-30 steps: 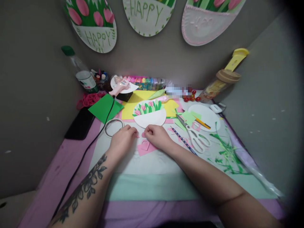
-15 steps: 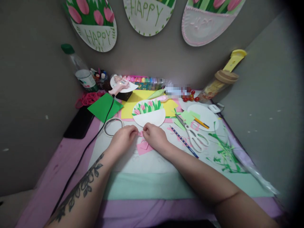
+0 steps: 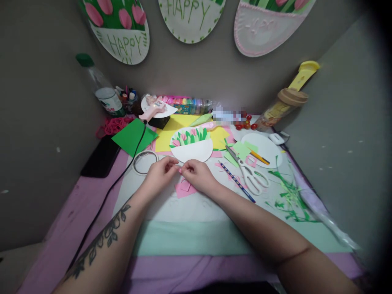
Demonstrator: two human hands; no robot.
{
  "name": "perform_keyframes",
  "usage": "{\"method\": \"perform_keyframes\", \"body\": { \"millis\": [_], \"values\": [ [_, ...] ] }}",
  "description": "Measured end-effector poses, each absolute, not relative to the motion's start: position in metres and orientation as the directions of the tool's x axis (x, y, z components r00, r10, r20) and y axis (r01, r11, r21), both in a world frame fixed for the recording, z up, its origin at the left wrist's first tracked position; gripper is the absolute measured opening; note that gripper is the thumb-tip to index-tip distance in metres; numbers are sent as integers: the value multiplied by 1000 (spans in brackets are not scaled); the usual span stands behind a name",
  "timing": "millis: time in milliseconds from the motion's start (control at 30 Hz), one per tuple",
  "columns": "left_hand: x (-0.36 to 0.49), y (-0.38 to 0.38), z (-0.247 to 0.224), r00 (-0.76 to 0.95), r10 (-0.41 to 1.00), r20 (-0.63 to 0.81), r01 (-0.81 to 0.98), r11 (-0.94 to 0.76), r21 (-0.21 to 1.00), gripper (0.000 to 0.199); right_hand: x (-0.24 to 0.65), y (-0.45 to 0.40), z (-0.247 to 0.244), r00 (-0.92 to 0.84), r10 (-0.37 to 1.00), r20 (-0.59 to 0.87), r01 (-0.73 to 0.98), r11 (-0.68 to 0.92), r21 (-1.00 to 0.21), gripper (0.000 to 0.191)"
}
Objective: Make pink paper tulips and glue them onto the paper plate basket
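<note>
"Pink paper (image 3: 187, 192) lies flat on our hands' near side. What's between our fingers?"
"A small pink piece (image 3: 180, 170), too hidden for us to tell its long axis or which way it points."
"Our grip?"
"Our right hand (image 3: 197, 172) pinches it; our left hand (image 3: 161, 171) is half-curled beside it, whether gripping too, we cannot tell."
"Our forearms?"
"They slant inward from near left and near right. Just beyond, the plate's (image 3: 193, 152) tulips point far."
</note>
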State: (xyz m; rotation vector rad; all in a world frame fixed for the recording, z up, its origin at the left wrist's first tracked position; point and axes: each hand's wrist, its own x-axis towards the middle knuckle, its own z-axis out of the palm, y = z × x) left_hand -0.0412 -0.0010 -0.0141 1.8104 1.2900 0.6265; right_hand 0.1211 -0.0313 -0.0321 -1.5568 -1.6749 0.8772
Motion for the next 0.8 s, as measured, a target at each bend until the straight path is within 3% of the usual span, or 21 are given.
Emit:
{"method": "perform_keyframes", "body": {
  "millis": [133, 367, 500, 633, 700, 800],
  "values": [
    [-39, -1, -9, 377, 921, -99, 575, -149, 805, 17, 122, -31, -33, -51, 999, 14, 495, 37, -868, 11],
    [-35, -1, -4, 401, 908, -118, 479, -98, 872, 16, 122, -33, -28, -36, 999, -8, 401, 7, -916, 9],
    [-36, -2, -5, 353, 934, 43, 403, -194, 895, 18, 123, -35, -21, -26, 994, -108, 79, -106, -991, 13],
    [-36, -5, -4, 368, 892, 262, 399, -406, 822, 14, 123, -37, -16, -173, 954, -246, -276, -287, -918, 21],
    [-36, -6, -5, 400, 861, 313, 399, -471, 786, 14, 123, -38, -15, -159, 960, -232, -340, -274, -900, 21],
    [-36, -6, -7, 383, 879, 283, 410, -437, 800, 13, 123, -38, -14, -86, 977, -195, -336, -212, -918, 19]
  ]
}}
